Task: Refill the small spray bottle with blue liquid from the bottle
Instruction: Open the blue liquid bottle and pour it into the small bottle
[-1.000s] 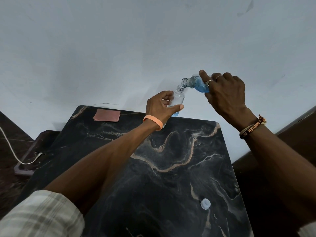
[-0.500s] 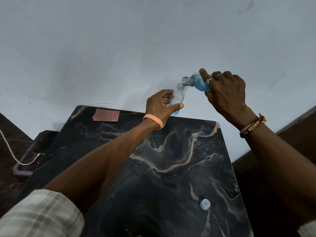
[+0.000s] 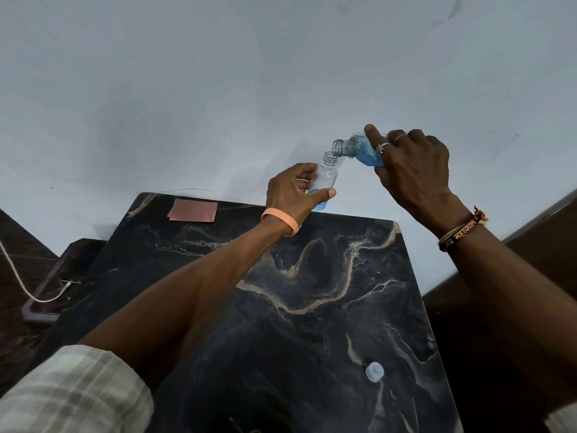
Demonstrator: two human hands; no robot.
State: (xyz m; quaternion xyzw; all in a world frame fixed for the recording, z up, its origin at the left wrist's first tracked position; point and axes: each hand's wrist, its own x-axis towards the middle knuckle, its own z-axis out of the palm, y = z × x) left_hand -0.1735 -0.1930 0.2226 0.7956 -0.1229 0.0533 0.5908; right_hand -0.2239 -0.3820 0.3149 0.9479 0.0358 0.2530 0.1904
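Above the far edge of a black, tan-veined marble tabletop (image 3: 312,307), two hands hold two uncapped bottles with their mouths close together.

From left: a flat pink rectangular card (image 3: 192,210) lies near the far left corner. The left hand (image 3: 292,195) clamps thumb and fingers round the small clear plastic spray bottle (image 3: 324,179), held upright with a little blue liquid at its base. The larger clear plastic bottle of blue liquid (image 3: 359,151) tilts neck-down beside its mouth. A small white plastic cap (image 3: 374,371) rests on the near tabletop. The right hand (image 3: 412,170) wraps its fingers round the larger bottle's body.
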